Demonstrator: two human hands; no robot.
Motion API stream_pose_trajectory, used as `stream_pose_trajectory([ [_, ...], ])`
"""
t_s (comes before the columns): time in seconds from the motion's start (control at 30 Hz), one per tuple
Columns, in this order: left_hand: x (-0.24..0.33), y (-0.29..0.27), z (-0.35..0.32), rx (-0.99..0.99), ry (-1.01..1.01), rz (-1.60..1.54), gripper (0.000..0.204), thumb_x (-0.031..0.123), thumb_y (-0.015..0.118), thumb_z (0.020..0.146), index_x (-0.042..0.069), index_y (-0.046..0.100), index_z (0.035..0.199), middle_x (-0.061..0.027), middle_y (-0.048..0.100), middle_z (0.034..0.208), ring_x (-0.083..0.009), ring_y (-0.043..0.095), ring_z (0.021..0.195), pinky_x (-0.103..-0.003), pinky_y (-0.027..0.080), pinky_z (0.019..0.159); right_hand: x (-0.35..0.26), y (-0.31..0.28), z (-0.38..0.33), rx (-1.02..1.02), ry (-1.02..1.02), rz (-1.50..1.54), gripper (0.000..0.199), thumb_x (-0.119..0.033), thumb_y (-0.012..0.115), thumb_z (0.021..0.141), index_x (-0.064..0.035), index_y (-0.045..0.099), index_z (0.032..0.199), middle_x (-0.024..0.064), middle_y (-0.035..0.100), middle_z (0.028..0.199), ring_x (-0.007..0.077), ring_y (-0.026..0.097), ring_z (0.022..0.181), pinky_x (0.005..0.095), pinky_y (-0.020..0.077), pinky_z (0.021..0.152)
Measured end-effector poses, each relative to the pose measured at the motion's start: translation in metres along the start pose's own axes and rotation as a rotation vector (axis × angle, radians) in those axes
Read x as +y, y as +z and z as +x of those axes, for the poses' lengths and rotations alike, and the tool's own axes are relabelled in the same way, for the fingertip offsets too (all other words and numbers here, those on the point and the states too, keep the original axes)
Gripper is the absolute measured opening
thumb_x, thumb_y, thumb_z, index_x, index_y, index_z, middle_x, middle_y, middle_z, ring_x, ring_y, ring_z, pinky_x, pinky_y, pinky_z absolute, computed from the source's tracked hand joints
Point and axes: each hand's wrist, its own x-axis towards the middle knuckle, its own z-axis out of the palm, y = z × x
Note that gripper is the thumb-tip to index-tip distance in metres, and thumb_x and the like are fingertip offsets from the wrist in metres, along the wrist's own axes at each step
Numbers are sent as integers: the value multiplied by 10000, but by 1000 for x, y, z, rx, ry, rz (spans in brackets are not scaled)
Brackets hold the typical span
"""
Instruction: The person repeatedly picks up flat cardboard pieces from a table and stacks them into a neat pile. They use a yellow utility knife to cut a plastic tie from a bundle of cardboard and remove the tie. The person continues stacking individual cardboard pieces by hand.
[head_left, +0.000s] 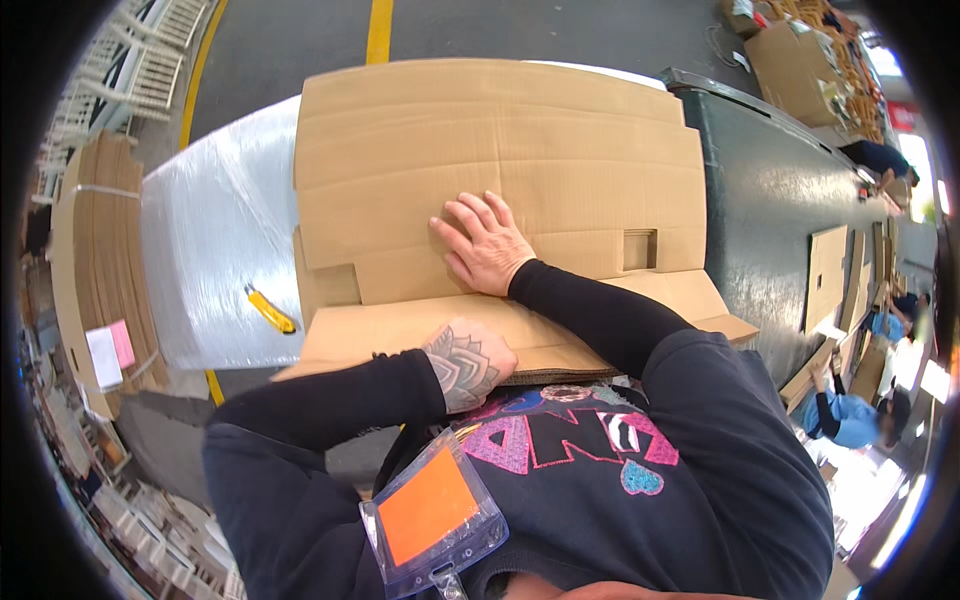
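Observation:
In front of me lies a large brown cardboard sheet (400, 200) with crease lines and cut-out notches. My right hand (485, 245) rests flat on its middle, fingers spread. The near flap (380, 325) bends along a crease toward my body. My left hand (472, 362), tattooed on the back, presses on this flap near its front edge. Its fingers are curled under, and whatever they might hold is hidden. Several cardboard layers show at the near edge below it.
A yellow utility knife (270, 310) lies on a film-wrapped surface (215, 220) at left. Beyond that stands a strapped cardboard stack (105, 260). A dark green table (765, 190) adjoins on the right, with cardboard pieces (826, 278) and people (850, 415) farther along.

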Motion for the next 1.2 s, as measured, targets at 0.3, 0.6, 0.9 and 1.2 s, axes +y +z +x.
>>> stream_pose_trajectory([
  [0.3, -6, 66, -4, -13, -57, 90, 169, 152, 646, 674, 33, 660, 792, -165, 687, 763, -373, 691, 728, -456, 551, 638, 15, -8, 17, -19, 12, 162, 529, -326, 702, 837, -164, 552, 1318, 129, 505, 1340, 322, 439, 1299, 508, 323, 1117],
  [0.6, 16, 106, -2, 144, -156, 184, 130, 183, 564, 834, 66, 603, 793, -102, 660, 769, -286, 690, 703, -410, 543, 554, 191, -101, 75, -566, 408, -207, 838, -568, 857, 609, -19, 622, 1198, 157, 668, 1170, 309, 631, 1128, 404, 517, 946],
  [0.9, -12, 22, -4, -406, -102, -191, 605, 411, 740, 803, 38, 565, 1245, -197, 597, 1206, -352, 581, 1162, -451, 511, 935, 232, -111, 90, -919, 337, 204, 898, -510, 938, 526, 6, 650, 1202, 143, 700, 1161, 290, 659, 1098, 369, 524, 914],
  [1.2, -231, -114, 31, 98, -719, 104, 1029, 449, 920, 507, 16, 497, 1340, -229, 518, 1353, -376, 495, 1265, -441, 415, 1053, 206, -142, 84, -771, 274, 101, 838, -376, 962, 506, 0, 657, 1190, 161, 706, 1113, 315, 663, 1078, 386, 530, 905],
])
